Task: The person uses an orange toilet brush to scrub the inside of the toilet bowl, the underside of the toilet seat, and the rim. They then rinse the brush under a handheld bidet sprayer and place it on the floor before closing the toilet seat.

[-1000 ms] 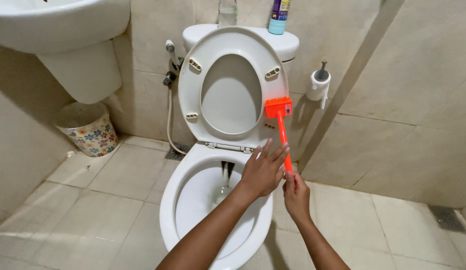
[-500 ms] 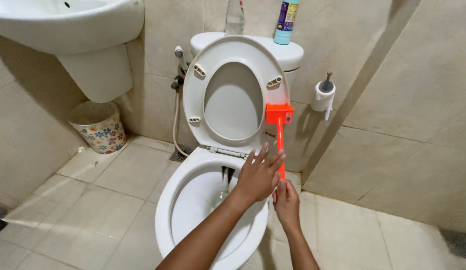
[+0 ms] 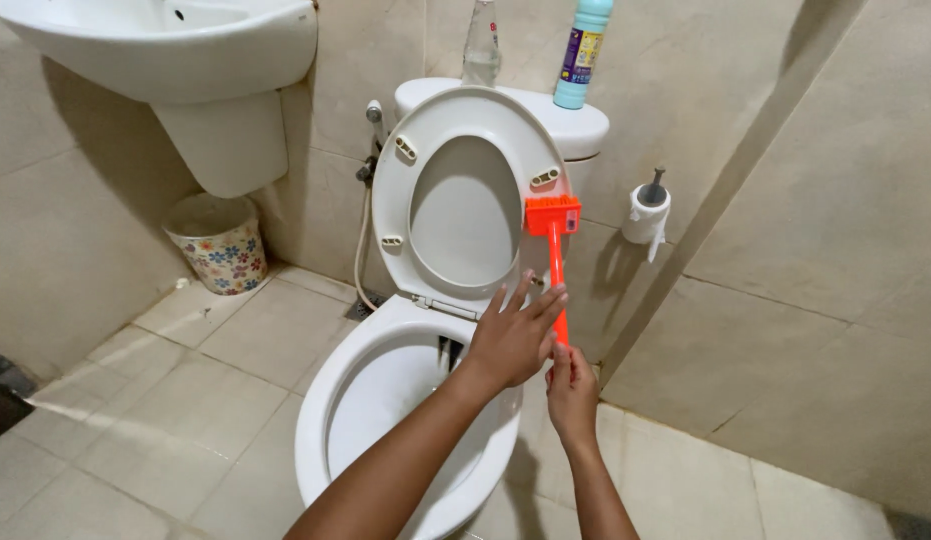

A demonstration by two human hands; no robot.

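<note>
2 hands meet: right hand (image 3: pixel 572 392) fingers pinching orange brush (image 3: pixel 555 262) upright, left hand (image 3: pixel 513 338) fingers spread.

Beige tiled floor (image 3: pixel 205 400) carries a white toilet (image 3: pixel 345 420) at centre and a floral waste bin (image 3: pixel 220 245) standing at the left, against the wall. On the toilet's cistern (image 3: pixel 575 125), at the back, stand a clear bottle (image 3: pixel 480 45) and, to its right, a turquoise bottle (image 3: pixel 582 55).
</note>
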